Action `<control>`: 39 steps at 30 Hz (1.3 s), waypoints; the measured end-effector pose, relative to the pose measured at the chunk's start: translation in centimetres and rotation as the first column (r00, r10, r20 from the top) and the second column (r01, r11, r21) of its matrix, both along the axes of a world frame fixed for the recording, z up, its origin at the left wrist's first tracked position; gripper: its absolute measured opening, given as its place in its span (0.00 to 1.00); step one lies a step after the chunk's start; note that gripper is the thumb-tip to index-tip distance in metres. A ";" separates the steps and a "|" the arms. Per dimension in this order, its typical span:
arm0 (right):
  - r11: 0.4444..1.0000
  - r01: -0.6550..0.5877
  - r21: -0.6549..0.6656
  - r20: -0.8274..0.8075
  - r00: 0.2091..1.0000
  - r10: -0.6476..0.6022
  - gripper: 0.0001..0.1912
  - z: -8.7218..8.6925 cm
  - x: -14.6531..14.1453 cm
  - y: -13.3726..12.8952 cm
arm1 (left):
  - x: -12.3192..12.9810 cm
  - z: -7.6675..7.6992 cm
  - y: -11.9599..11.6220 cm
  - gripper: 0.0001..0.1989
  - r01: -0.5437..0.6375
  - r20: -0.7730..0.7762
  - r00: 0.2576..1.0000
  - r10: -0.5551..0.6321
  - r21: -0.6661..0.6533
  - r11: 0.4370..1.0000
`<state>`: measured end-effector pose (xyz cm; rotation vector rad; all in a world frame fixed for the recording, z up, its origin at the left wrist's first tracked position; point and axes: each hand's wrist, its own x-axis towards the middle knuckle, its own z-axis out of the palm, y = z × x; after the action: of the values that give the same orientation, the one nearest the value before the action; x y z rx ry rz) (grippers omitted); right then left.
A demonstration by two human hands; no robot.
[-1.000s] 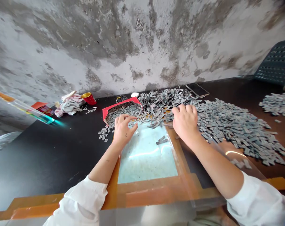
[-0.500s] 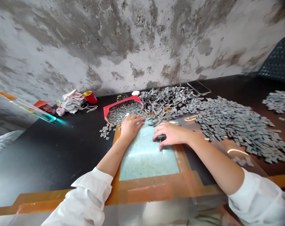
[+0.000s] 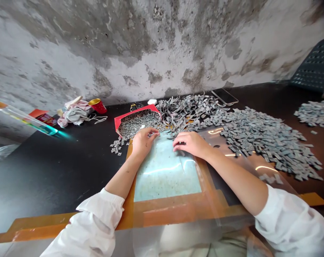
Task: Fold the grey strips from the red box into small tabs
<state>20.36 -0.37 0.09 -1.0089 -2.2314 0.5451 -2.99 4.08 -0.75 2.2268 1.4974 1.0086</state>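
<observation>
My left hand (image 3: pixel 143 143) is over the far left of a pale blue-green sheet (image 3: pixel 167 178) framed by brown tape. Its thumb and fingers are pinched together, with a tiny shiny bit at the tips that I cannot make out. Just beyond it is a red open box (image 3: pixel 136 112) full of small silvery-grey pieces (image 3: pixel 140 122), some spilled at its left. My right hand (image 3: pixel 190 142) hovers at the sheet's far right, fingers curled; a blurred grey bit shows below them. Loose grey strips (image 3: pixel 187 110) lie heaped beyond it.
Short grey pieces (image 3: pixel 266 137) form a large pile on the right, with a smaller pile (image 3: pixel 315 113) farther off. A phone (image 3: pixel 224 96) lies by the wall. A red cup (image 3: pixel 97 106), crumpled cloth (image 3: pixel 75 112) and a clear tube (image 3: pixel 25 119) are at left. A dark basket (image 3: pixel 314 67) stands far right.
My left hand has drawn its fingertips into a pinch near the box. The fingers of my right hand have curled closer together and lifted slightly away. The whole view has shifted a little.
</observation>
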 end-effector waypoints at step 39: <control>0.697 -0.210 -0.686 -0.668 0.563 -0.487 0.10 -0.1 -2.8 -0.9 | 3.2 1.1 -4.6 0.16 0.346 0.606 0.794 -0.042 -0.393 0.852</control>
<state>17.59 -1.30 0.01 -0.9676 -1.0128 1.5274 0.20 -0.49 0.32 1.4872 1.0509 0.9797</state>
